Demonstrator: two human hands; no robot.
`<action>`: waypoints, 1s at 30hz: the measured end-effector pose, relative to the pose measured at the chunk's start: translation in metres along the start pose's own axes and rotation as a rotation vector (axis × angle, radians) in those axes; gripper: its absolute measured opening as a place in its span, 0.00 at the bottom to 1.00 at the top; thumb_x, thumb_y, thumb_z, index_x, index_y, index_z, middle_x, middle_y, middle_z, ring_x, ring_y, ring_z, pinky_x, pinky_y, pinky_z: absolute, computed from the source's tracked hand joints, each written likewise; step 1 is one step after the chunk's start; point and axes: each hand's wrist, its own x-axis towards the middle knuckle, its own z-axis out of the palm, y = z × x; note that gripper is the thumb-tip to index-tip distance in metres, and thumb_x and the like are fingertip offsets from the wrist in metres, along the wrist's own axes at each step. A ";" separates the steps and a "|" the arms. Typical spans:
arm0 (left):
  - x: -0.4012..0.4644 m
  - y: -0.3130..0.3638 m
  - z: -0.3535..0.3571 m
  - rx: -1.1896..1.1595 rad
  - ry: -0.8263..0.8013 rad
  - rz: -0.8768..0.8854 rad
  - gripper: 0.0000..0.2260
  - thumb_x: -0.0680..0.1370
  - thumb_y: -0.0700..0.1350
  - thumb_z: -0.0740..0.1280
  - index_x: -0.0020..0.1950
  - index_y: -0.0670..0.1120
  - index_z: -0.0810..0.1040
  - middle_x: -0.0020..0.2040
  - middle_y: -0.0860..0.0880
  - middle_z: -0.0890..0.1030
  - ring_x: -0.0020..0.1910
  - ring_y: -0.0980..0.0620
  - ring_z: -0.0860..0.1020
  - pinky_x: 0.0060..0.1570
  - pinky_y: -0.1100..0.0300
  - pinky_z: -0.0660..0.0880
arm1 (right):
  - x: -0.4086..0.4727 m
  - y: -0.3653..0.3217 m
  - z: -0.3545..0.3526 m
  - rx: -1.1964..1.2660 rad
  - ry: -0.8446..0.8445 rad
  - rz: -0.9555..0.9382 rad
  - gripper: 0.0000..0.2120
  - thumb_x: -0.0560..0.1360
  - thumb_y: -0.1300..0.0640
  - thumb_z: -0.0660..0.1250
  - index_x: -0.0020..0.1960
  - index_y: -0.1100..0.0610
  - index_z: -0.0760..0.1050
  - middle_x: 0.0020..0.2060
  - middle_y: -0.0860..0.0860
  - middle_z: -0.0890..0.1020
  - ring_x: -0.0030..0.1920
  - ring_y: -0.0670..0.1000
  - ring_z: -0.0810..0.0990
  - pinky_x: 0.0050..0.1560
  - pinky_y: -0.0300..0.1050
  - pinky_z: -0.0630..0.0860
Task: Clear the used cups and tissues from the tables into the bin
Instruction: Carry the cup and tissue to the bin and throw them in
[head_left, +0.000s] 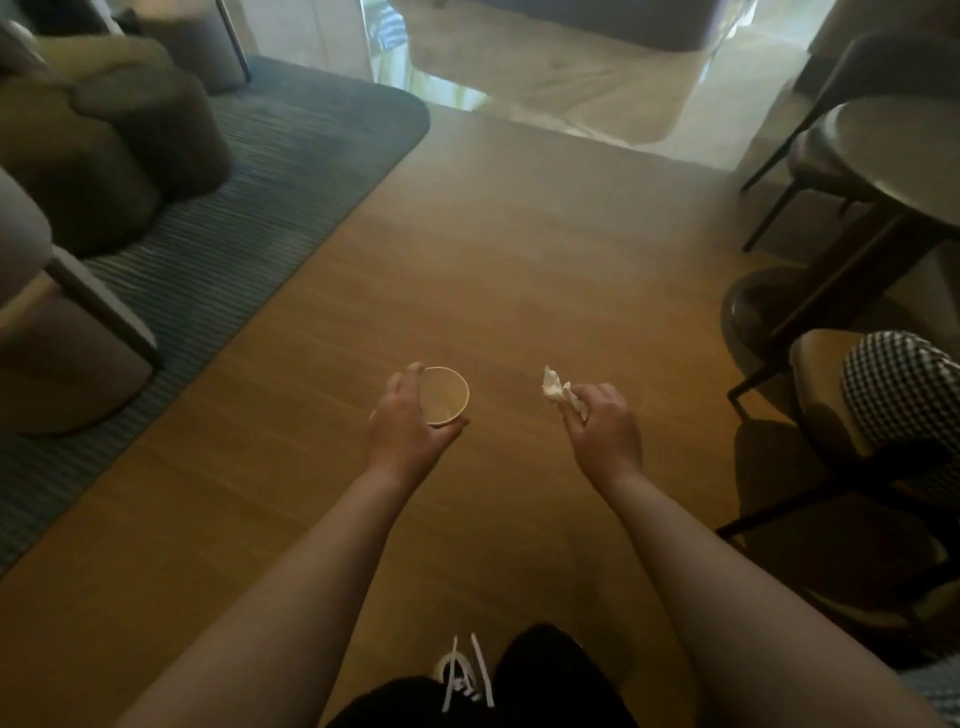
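My left hand (408, 421) grips a brown paper cup (445, 397) around its side, mouth up, and the cup looks empty. A crumpled white tissue (558, 393) sticks out of my right hand (602, 421), which is closed on it. Both arms reach forward over the wooden floor at about waist height. No bin is in view.
Wooden floor (493, 270) stretches ahead to a pale glossy floor (571, 83). A grey striped rug (249, 208) with dark armchairs (104, 135) lies on the left. A round table (904, 150) and chairs, one with a checked cushion (904, 389), stand on the right.
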 end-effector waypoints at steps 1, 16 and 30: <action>0.019 0.002 0.003 -0.005 -0.002 0.002 0.37 0.65 0.54 0.77 0.69 0.44 0.67 0.62 0.44 0.72 0.58 0.43 0.73 0.55 0.46 0.73 | 0.019 -0.002 0.003 -0.001 0.000 0.002 0.12 0.76 0.54 0.66 0.56 0.60 0.79 0.50 0.57 0.79 0.53 0.59 0.76 0.49 0.47 0.71; 0.466 0.035 0.103 -0.002 0.073 -0.109 0.37 0.66 0.55 0.76 0.69 0.46 0.66 0.63 0.46 0.72 0.57 0.42 0.74 0.51 0.49 0.74 | 0.504 -0.012 0.073 0.020 -0.090 -0.080 0.13 0.76 0.52 0.67 0.55 0.60 0.79 0.49 0.56 0.79 0.51 0.58 0.76 0.47 0.45 0.69; 0.877 0.002 0.137 0.081 0.197 -0.187 0.36 0.66 0.59 0.75 0.68 0.48 0.66 0.62 0.48 0.72 0.55 0.45 0.74 0.49 0.47 0.76 | 0.935 -0.099 0.185 0.036 -0.167 -0.221 0.12 0.77 0.53 0.66 0.55 0.60 0.79 0.48 0.56 0.78 0.49 0.56 0.76 0.47 0.48 0.71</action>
